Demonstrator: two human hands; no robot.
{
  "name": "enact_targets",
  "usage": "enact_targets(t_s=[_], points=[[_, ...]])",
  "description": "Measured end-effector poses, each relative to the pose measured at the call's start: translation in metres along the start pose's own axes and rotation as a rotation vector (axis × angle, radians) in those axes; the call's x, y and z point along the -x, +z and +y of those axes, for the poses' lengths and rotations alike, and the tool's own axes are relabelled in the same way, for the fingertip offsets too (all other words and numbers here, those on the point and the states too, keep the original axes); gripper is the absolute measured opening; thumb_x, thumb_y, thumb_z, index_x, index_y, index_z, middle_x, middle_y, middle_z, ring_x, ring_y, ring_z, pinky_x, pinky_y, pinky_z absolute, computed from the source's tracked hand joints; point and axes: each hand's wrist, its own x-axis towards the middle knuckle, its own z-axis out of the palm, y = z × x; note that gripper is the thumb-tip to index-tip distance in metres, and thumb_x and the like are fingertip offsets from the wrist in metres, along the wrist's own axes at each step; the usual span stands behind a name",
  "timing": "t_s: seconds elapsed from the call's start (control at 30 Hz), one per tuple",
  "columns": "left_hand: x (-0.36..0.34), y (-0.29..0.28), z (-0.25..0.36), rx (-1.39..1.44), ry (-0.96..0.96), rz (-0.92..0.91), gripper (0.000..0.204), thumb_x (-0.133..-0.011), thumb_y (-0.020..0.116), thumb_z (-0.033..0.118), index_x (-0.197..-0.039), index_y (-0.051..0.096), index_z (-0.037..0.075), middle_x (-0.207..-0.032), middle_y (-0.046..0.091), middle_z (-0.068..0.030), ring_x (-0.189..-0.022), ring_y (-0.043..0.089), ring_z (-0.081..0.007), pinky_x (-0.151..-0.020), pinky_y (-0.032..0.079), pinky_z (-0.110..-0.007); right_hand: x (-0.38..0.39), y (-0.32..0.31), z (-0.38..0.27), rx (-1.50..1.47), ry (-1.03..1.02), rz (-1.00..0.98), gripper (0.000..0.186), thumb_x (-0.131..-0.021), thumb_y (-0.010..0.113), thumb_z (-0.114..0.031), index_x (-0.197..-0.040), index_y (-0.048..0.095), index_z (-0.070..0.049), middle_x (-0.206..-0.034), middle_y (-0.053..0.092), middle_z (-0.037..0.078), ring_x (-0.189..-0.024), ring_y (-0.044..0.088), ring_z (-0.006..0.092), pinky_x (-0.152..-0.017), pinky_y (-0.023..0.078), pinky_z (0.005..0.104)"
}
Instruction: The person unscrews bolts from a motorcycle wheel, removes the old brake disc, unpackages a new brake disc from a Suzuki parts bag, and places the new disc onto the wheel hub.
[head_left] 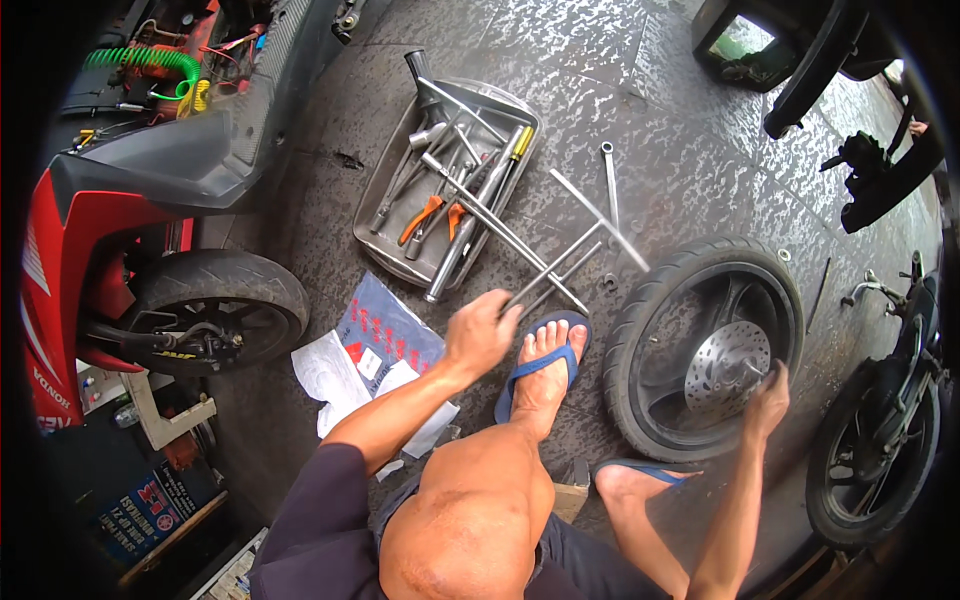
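Note:
My left hand (482, 335) is closed round the shaft of a metal T-handle wrench (570, 256), its crossbar raised and blurred over the floor. A second thin rod runs close beside that shaft, and whether I hold it too is unclear. On my right, a wheel (625, 350) with a black tyre and dark spokes lies with its drilled brake disc (712, 372) facing up. My right hand (768, 402) is at the disc's right edge, near the stub at the hub. Its fingers are drawn together, slightly blurred, and what they hold is hidden.
A grey tray (372, 232) carries wrenches, orange-handled pliers and a long chrome bar. A combination wrench (610, 185) lies beyond the wheel. A printed plastic bag (385, 318) and white paper lie left of my foot. A red motorbike (110, 215) stands at left, another wheeled machine (880, 440) at right.

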Motion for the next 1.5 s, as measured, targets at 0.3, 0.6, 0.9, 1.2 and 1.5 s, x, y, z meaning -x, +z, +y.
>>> enact_targets(t_s=[0.3, 0.6, 0.9, 1.2, 1.5], points=[[-0.074, 0.117, 0.053, 0.283, -0.063, -0.006, 0.023, -0.093, 0.06, 0.015, -0.109, 0.064, -0.001, -0.1, 0.068, -0.0243, -0.095, 0.065, -0.0433, -0.084, 0.051, -0.05, 0.064, -0.014, -0.086, -0.213, -0.056, -0.27, 0.045, -0.095, 0.063, -0.006, -0.139, 0.056, -0.006, -0.092, 0.07, 0.02, -0.077, 0.069, 0.0339, -0.07, 0.054, 0.0431], [-0.073, 0.059, 0.021, 0.219, -0.125, 0.146, 0.018, -0.09, 0.064, 0.017, -0.096, 0.067, 0.0, -0.091, 0.069, -0.0188, -0.085, 0.067, -0.0343, -0.079, 0.053, -0.044, -0.042, -0.013, -0.079, 0.061, 0.032, -0.271, 0.042, -0.088, 0.077, -0.026, -0.125, 0.065, -0.008, -0.084, 0.07, 0.017, -0.077, 0.07, 0.0318, -0.071, 0.053, 0.0417], [-0.084, 0.084, -0.04, 0.431, -0.501, 0.207, 0.038, -0.1, 0.061, 0.036, -0.093, 0.065, -0.001, -0.075, 0.07, -0.0144, -0.073, 0.067, -0.0248, -0.072, 0.052, -0.038, -0.056, 0.021, -0.03, -0.112, 0.283, -0.093, 0.03, -0.1, 0.056, -0.025, -0.122, 0.065, -0.006, -0.098, 0.072, 0.019, -0.088, 0.071, 0.0264, -0.074, 0.055, 0.0392], [-0.108, 0.003, -0.03, 0.387, -0.324, 0.257, 0.035, -0.103, 0.055, 0.032, -0.085, 0.063, 0.003, -0.067, 0.061, -0.0033, -0.061, 0.056, -0.0123, -0.057, 0.045, -0.031, -0.048, 0.016, -0.022, -0.19, 0.311, -0.123, 0.033, -0.102, 0.055, -0.023, -0.13, 0.061, -0.006, -0.11, 0.071, 0.021, -0.099, 0.069, 0.03, -0.087, 0.052, 0.0399], [-0.156, -0.072, -0.113, -0.138, -0.248, 0.173, 0.041, -0.1, 0.056, 0.036, -0.096, 0.074, -0.001, -0.083, 0.075, -0.0166, -0.077, 0.072, -0.0298, -0.073, 0.053, -0.042, -0.042, 0.019, -0.028, -0.119, 0.189, -0.026, 0.036, -0.1, 0.057, -0.019, -0.132, 0.06, -0.003, -0.117, 0.069, 0.023, -0.107, 0.068, 0.0356, -0.092, 0.051, 0.041]])
